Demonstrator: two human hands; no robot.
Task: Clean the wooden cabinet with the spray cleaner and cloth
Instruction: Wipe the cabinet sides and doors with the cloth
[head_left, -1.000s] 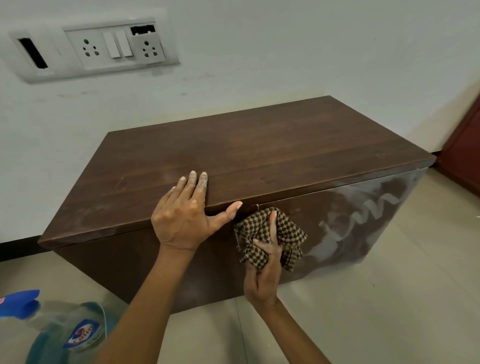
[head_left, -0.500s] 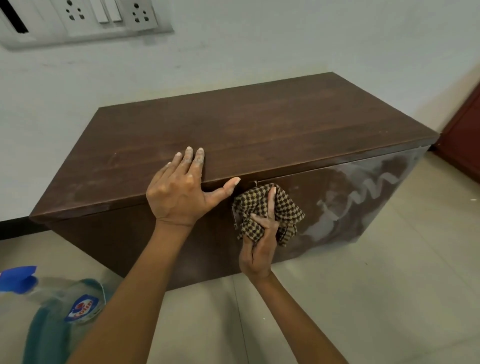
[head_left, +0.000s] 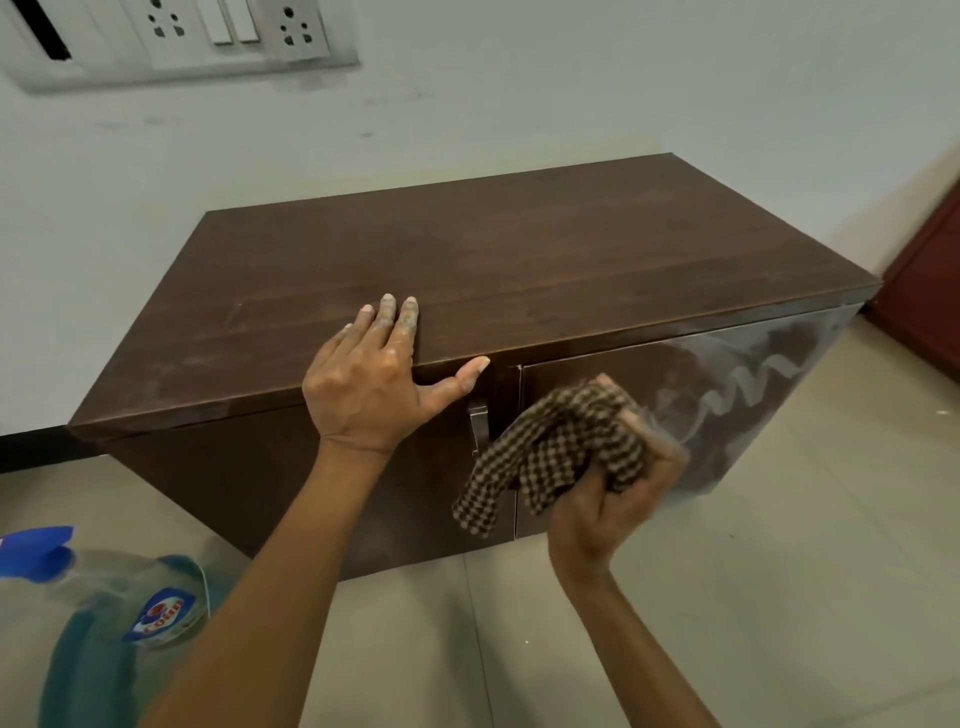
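Observation:
A low dark wooden cabinet stands against the white wall. My left hand lies flat and open on its front top edge, fingers dusty, thumb hanging over the front. My right hand grips a crumpled brown checked cloth against the right door, which carries pale dust with a wavy wiped streak. A metal handle shows on the left door beside the cloth. The spray cleaner bottle, clear with blue liquid and a blue trigger, sits blurred at the lower left, close to the camera.
A switch and socket panel is on the wall above left. A reddish-brown door or furniture edge stands at the far right. Beige floor tiles spread in front of the cabinet.
My right hand has carried the cloth rightward from the door seam onto the right door, uncovering the metal handle. My left hand has stayed on the top edge.

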